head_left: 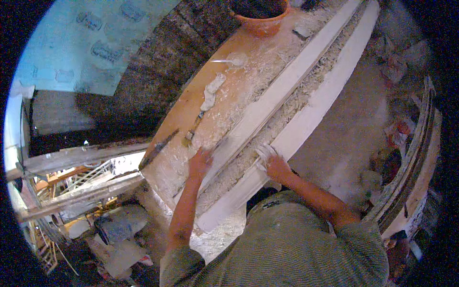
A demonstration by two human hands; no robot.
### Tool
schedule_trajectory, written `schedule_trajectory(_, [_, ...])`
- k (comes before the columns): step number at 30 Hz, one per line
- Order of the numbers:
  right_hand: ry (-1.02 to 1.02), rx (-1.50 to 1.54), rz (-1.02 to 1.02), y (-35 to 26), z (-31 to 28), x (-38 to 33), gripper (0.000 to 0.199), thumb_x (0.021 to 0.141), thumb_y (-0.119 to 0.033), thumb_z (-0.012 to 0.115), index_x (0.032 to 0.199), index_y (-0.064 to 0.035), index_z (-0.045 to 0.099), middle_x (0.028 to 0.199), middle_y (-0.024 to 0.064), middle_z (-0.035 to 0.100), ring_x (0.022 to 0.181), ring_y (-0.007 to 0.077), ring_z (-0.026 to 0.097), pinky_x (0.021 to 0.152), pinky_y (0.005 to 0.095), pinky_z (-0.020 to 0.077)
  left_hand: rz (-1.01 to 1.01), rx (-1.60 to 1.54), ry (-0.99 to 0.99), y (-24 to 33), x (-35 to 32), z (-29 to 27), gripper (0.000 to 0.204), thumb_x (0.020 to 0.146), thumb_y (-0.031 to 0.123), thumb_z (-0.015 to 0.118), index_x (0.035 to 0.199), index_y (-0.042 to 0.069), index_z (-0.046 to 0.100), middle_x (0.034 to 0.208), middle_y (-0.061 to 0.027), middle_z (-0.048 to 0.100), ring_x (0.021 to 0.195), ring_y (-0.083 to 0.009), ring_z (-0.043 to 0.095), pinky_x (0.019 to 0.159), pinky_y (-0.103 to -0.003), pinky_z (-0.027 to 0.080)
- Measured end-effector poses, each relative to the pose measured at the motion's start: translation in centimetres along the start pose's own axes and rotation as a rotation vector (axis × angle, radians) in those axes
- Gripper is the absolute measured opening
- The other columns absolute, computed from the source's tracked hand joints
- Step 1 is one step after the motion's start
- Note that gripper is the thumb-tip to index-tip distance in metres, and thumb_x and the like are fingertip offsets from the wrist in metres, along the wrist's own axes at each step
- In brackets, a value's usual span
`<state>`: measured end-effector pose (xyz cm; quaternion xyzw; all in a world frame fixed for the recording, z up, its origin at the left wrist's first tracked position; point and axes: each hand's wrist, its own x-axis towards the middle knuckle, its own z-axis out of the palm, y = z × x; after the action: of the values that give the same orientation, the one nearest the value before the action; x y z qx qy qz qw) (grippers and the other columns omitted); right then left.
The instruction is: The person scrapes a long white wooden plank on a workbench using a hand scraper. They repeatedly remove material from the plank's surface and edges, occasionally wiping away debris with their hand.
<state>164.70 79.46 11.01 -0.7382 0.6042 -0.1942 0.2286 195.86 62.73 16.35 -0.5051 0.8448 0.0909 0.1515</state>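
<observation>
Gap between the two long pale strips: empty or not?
Not empty: rough, crumbly greyish material shows between the strips; its depth I cannot tell.

The left hand (201,160) is blurring, so I can't tell whether its fingers are gripping or merely touching the left pale strip (282,88). The left forearm (184,210) is hiding part of that strip's lower end. The top edge is cutting off the orange basin (260,20); shadow is swallowing the right-side clutter (399,129).
</observation>
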Motion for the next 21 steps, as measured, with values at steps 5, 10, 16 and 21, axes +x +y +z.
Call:
schedule_trajectory(5, [0.004, 0.073, -0.033, 0.9, -0.3, -0.3, 0.058, 0.094, -0.034, 0.051, 0.142, -0.0035, 0.041, 0.149, 0.0184, 0.039, 0.140, 0.0381, 0.031, 0.115, 0.0526, 0.0236, 0.051, -0.022, -0.003, 0.2, -2.3, -1.5, 0.038, 0.082, 0.028, 0.062, 0.120, 0.023, 0.065, 0.132, -0.0176, 0.056, 0.081, -0.0324, 0.069, 0.066, -0.045, 0.056])
schedule_trajectory(10, [-0.014, -0.024, -0.067, 0.6, -0.7, -0.4, 0.059, 0.095, -0.036, 0.050, 0.142, -0.0025, 0.040, 0.147, 0.0180, 0.040, 0.140, 0.0374, 0.031, 0.115, 0.0526, 0.0233, 0.231, 0.061, 0.148, 10.8, 9.8, -3.7, 0.027, 0.083, 0.019, 0.056, 0.107, 0.015, 0.068, 0.119, -0.0161, 0.062, 0.072, -0.0326, 0.069, 0.062, -0.046, 0.056])
schedule_trajectory(16, [0.067, 0.007, -0.102, -0.1, -1.3, -0.4, 0.056, 0.095, -0.036, 0.051, 0.141, -0.0040, 0.041, 0.145, 0.0177, 0.041, 0.137, 0.0366, 0.034, 0.115, 0.0510, 0.0245, 0.301, -0.017, 0.140, 11.9, 11.5, -4.7, 0.024, 0.084, 0.022, 0.057, 0.106, 0.013, 0.065, 0.114, -0.0167, 0.064, 0.075, -0.0337, 0.069, 0.062, -0.047, 0.055])
schedule_trajectory(21, [0.098, 0.207, 0.048, -0.1, -2.4, -0.5, 0.054, 0.092, -0.026, 0.058, 0.140, -0.0049, 0.042, 0.143, 0.0182, 0.042, 0.134, 0.0353, 0.038, 0.113, 0.0487, 0.0288, 0.137, 0.019, -0.083, 3.6, 1.6, -2.9, 0.028, 0.085, 0.025, 0.057, 0.111, 0.016, 0.062, 0.110, -0.0146, 0.064, 0.073, -0.0326, 0.069, 0.059, -0.045, 0.055])
